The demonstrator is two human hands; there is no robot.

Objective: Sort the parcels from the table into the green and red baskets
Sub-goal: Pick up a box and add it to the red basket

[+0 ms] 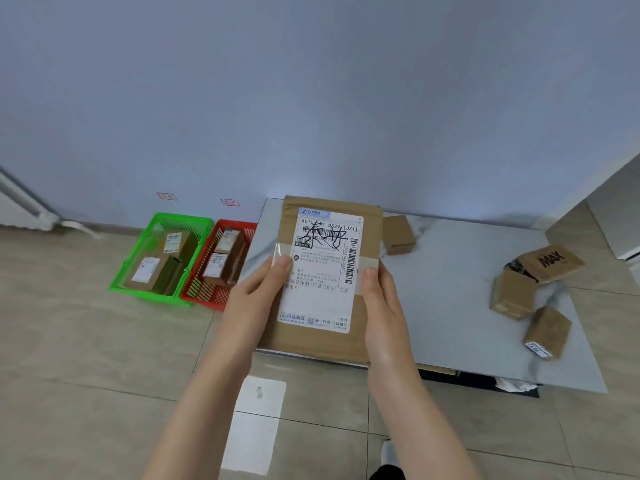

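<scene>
I hold a flat brown cardboard parcel with a white shipping label up in front of me, above the table's left end. My left hand grips its left edge, thumb on the label. My right hand grips its right edge, thumb on the tape strip. On the floor to the left stand the green basket and the red basket, side by side, each with two labelled parcels inside. More brown parcels lie on the table: one small box behind the held parcel and three at the right.
The low grey marble-patterned table stands against the blue-grey wall. Two small red-printed labels are stuck on the wall above the baskets. Beige floor tiles lie in front, with white paper sheets near my feet.
</scene>
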